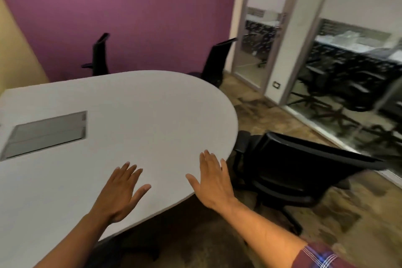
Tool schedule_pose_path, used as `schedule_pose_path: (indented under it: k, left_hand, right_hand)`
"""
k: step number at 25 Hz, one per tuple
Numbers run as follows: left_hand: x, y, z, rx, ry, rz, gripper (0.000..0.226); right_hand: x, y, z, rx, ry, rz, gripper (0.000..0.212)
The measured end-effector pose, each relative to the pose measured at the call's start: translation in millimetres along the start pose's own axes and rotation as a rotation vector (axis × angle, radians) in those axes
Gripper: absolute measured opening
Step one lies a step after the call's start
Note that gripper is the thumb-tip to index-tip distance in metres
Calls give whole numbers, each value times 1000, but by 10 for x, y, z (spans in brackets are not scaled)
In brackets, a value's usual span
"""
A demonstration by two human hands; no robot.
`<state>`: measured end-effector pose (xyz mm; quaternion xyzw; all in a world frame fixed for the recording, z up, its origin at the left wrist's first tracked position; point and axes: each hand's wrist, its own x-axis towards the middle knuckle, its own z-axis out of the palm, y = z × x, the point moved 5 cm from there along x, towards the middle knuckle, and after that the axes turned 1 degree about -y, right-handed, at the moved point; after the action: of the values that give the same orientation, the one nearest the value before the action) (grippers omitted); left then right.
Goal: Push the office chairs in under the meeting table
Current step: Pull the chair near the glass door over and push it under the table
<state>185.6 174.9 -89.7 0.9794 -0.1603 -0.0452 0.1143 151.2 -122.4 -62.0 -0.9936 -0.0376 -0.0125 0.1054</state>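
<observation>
A white oval meeting table (134, 119) fills the middle of the view. My left hand (121, 193) and my right hand (212, 183) are held flat over its near edge, fingers spread, holding nothing. A black office chair (293, 172) stands at the table's rounded right end, its back toward the glass wall and its front close to the table edge. Two more black chairs stand on the far side: one (99, 55) before the purple wall, another (216, 62) near the far right corner. Only their backs show above the tabletop.
A grey cable hatch (46, 134) is set into the tabletop at left. A glass partition (339, 85) and a glass door (258, 50) run along the right, with patterned carpet (272, 111) between them and the table. The purple wall (130, 6) is close behind the far chairs.
</observation>
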Motion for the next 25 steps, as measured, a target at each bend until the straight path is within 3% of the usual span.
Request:
schedule_pose_path:
  k: [2,12,19,25]
  left_hand:
    - [404,601,130,26,-10,114,119]
    - [1692,3339,240,-24,7,413,117]
    - [2347,4791,362,4,-17,551,90]
    - [2878,5277,625,129,-292,473,87]
  right_hand:
    - [-23,604,-241,7,96,129,95]
    - [-373,3244,-1125,-76,319,437,98]
    - [-567,4655,-1273,-144,181,532,107]
    - [-551,5214,-1168,-189,40,483,109]
